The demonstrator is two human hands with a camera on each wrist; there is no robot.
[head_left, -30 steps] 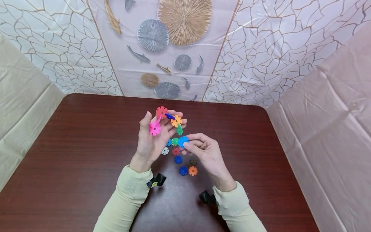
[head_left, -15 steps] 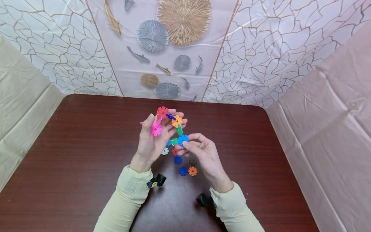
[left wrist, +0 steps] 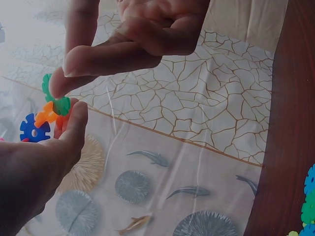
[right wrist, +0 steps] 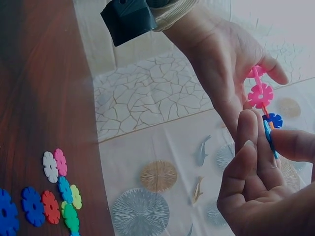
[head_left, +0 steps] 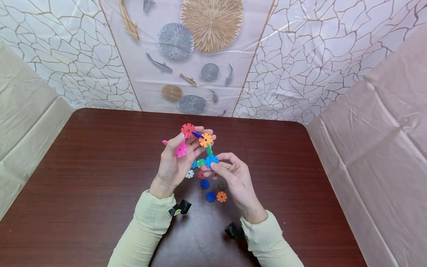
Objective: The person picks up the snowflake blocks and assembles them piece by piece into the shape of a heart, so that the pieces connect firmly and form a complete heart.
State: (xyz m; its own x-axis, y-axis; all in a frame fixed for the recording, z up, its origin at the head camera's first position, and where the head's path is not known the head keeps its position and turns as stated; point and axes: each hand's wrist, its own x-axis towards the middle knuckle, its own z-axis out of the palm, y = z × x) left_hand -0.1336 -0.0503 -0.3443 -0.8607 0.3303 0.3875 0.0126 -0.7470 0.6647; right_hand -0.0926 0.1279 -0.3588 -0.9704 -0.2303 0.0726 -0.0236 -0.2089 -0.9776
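Observation:
In the head view, my left hand (head_left: 171, 167) holds a chain of interlocking notched discs above the table, palm up, its thumb bent over the chain. The chain has pink discs (head_left: 180, 150), a red disc (head_left: 188, 129), a dark blue disc (head_left: 197, 134), an orange disc (head_left: 205, 140) and a green disc (head_left: 209, 149). My right hand (head_left: 236, 176) pinches a light blue disc (head_left: 211, 161) between thumb and fingers, against the green disc's lower edge. Whether their slots are fully joined I cannot tell. In the left wrist view, fingers cover part of the green disc (left wrist: 61, 105).
Loose discs lie on the dark table (head_left: 100, 178) below the hands: white (head_left: 189, 174), red (head_left: 201, 174), dark blue (head_left: 205, 184), brown (head_left: 222, 185), orange (head_left: 221, 197) and others. A patterned cloth (head_left: 283, 66) stands behind the table. Each wrist wears a black camera (head_left: 182, 207).
The right hand has brought the light blue disc up to the green disc, which were apart. The left thumb has bent inward over the chain, and the chain has turned slightly.

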